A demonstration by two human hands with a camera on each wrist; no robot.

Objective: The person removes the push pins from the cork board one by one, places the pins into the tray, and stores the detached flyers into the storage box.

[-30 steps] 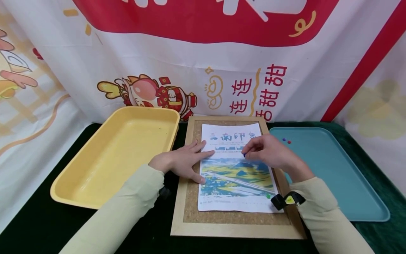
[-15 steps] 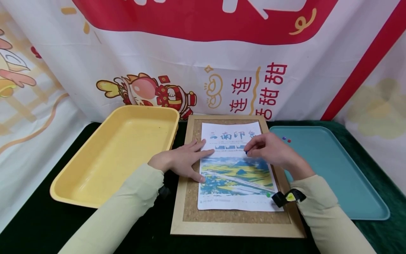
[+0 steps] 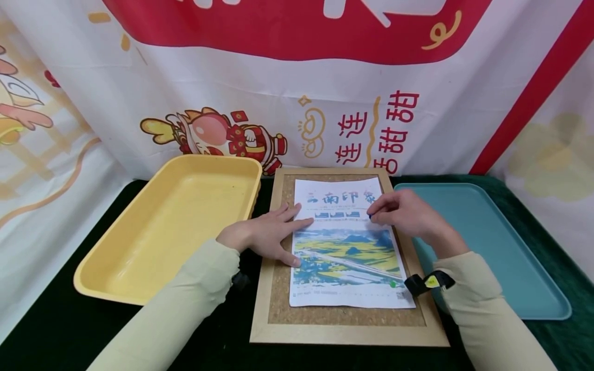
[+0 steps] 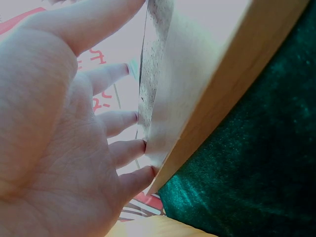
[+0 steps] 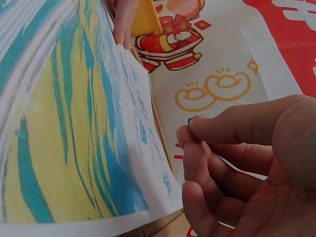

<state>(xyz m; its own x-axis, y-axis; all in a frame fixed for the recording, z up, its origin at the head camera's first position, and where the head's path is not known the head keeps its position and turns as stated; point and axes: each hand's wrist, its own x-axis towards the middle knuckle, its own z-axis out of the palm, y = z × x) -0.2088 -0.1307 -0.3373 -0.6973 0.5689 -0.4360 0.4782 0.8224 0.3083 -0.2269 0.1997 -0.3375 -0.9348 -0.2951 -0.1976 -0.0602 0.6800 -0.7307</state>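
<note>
Head view: two hands (image 3: 271, 236) (image 3: 407, 216), one sheet (image 3: 348, 247), apparently one blue pin (image 3: 370, 216) pinched.

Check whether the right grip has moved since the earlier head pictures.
Yes. Judged against the board in the head view, the right grip has shifted slightly rightward and away from the person, toward the board's far right corner.

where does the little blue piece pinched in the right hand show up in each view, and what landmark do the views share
Head: the blue piece is right of centre, pinched by the right hand near the upper right of the sheet.
Left wrist: not in it.
Right wrist: blue piece just right of centre.
Shared landmark: the red-printed backdrop.
</note>
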